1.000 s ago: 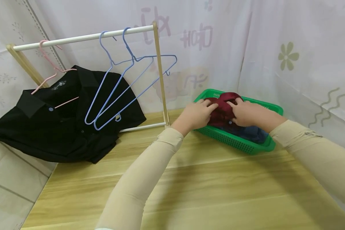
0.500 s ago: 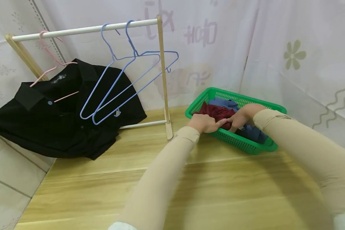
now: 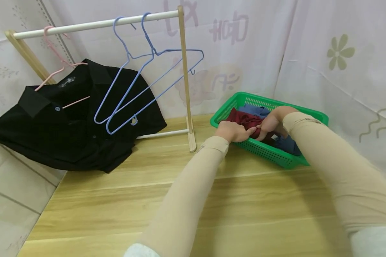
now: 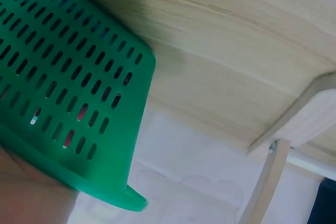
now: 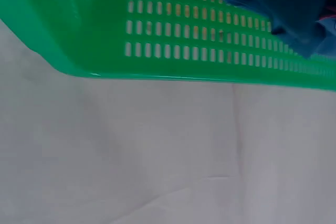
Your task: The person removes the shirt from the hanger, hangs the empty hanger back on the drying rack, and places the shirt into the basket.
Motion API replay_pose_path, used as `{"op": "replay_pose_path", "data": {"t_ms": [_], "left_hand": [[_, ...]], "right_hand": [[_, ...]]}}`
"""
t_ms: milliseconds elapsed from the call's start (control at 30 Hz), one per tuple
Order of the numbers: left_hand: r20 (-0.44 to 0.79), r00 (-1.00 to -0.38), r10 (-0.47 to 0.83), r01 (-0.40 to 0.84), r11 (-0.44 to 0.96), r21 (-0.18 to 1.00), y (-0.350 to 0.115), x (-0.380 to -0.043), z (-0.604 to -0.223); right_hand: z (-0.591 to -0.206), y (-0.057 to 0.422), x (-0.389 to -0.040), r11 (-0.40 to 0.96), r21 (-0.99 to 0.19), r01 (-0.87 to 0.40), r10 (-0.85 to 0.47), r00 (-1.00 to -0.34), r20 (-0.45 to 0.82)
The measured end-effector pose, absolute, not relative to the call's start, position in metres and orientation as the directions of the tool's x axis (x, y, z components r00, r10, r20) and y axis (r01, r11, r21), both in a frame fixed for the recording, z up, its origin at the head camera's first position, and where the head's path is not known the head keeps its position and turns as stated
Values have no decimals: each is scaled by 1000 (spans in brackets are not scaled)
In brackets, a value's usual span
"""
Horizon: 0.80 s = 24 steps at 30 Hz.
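Observation:
In the head view a dark red shirt (image 3: 242, 117) lies bunched in a green basket (image 3: 266, 151). My left hand (image 3: 234, 131) holds the shirt at the basket's near edge, its thumb stretched toward the right hand. My right hand (image 3: 274, 122) reaches down into the basket and pinches the same cloth; its fingertips are partly hidden. Blue cloth (image 3: 254, 110) shows behind the shirt, and more lies to its right. Part of my left hand (image 4: 31, 198) appears below the basket wall (image 4: 79, 77) in the left wrist view. The right wrist view shows blue cloth (image 5: 273, 3) but no hand.
Left of the basket stands a rack (image 3: 187, 78) with a white rail (image 3: 93, 25). A black shirt (image 3: 74, 135) hangs there on a pink hanger (image 3: 56, 53), beside two blue hangers (image 3: 125, 96). A wooden tabletop (image 3: 122, 214) spreads in front, with a patterned curtain (image 3: 308, 53) behind.
Both hands have gone from lifting the red shirt's upper part to lower in the basket near its front edge. The shirt has sunk and bunched, uncovering blue cloth behind. The view has shifted slightly.

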State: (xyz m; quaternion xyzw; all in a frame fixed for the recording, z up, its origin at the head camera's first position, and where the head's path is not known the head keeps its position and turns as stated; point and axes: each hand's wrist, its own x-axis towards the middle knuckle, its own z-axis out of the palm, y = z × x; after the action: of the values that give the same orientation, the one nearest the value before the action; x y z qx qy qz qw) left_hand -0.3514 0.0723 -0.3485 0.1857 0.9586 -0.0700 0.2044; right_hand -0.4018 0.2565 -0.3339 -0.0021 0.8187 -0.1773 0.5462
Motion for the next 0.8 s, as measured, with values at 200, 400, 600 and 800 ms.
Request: {"op": "replay_pose_path", "data": {"t_ms": [200, 400, 600, 800], "left_hand": [[-405, -849, 339, 389, 920, -45, 70, -359, -350], [-411, -840, 353, 378, 926, 23, 65, -363, -351], [-429, -828, 362, 367, 927, 76, 69, -353, -351], [-413, -829, 377, 397, 917, 39, 70, -350, -354]], "right_hand": [[-336, 260, -407, 917, -325, 233, -218, -390, -895], [-339, 271, -410, 848, -412, 335, -287, -364, -886], [-340, 289, -408, 849, -440, 291, -319, -381, -868], [-333, 255, -398, 931, -166, -326, -341, -610, -715]]}}
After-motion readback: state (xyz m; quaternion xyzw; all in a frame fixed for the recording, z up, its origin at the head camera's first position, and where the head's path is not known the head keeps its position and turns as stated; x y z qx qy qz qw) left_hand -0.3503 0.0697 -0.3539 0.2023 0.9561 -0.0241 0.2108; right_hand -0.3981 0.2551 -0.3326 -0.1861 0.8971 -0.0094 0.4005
